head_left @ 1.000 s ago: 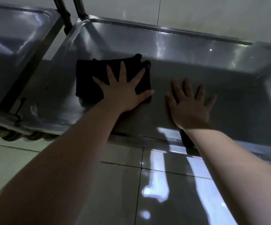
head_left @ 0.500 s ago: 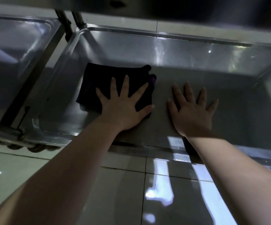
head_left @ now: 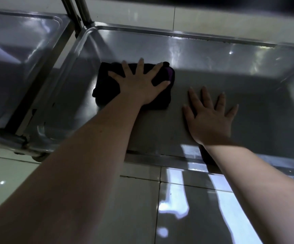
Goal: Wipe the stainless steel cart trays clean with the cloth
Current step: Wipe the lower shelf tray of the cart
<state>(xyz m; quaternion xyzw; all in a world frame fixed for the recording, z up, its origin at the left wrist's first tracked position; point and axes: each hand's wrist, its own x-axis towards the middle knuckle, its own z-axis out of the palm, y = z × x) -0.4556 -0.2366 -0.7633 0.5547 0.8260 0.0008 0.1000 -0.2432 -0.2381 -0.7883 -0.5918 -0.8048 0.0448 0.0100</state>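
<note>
A low stainless steel cart tray [head_left: 213, 55] lies in front of me, just above the floor. On its left half sits a dark folded cloth [head_left: 105, 88] with a purple patch at its right edge. My left hand [head_left: 141, 83] presses flat on the cloth with fingers spread wide. My right hand [head_left: 209, 117] rests flat on the bare tray floor to the right of the cloth, fingers spread, holding nothing.
A second steel tray [head_left: 23, 50] stands to the left, behind upright cart posts [head_left: 76, 13]. A caster [head_left: 37, 156] shows under the near left corner. An upper shelf edge [head_left: 213, 1] hangs overhead. Glossy floor tiles [head_left: 186, 208] lie below.
My left hand has slid the cloth a little away from me and to the right across the tray. The right hand has stayed planted on the tray floor.
</note>
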